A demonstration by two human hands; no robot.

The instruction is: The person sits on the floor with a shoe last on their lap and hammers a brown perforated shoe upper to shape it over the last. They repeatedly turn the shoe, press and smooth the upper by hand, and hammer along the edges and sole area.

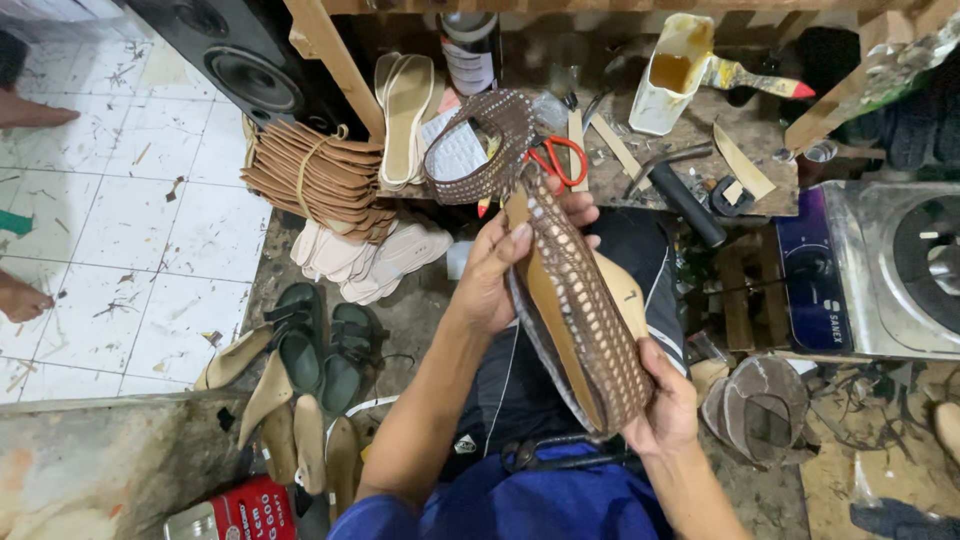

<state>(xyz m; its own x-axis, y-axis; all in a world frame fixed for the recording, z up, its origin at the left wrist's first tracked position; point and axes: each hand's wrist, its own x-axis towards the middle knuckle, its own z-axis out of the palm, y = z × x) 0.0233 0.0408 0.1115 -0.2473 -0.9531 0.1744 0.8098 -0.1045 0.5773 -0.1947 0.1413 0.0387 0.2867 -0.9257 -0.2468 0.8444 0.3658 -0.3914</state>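
Note:
I hold a long shoe insole wrapped in brown perforated material between both hands, above my lap. My left hand grips its upper part, fingers curled over the edge. My right hand holds the lower end from beneath. A looped strap of the same perforated material rises from the top end toward the workbench.
A cluttered wooden workbench carries red-handled scissors, a glue container with a brush, a black-handled tool and pale soles. Stacked brown insoles, green sandals and a speaker lie left. A stove stands right.

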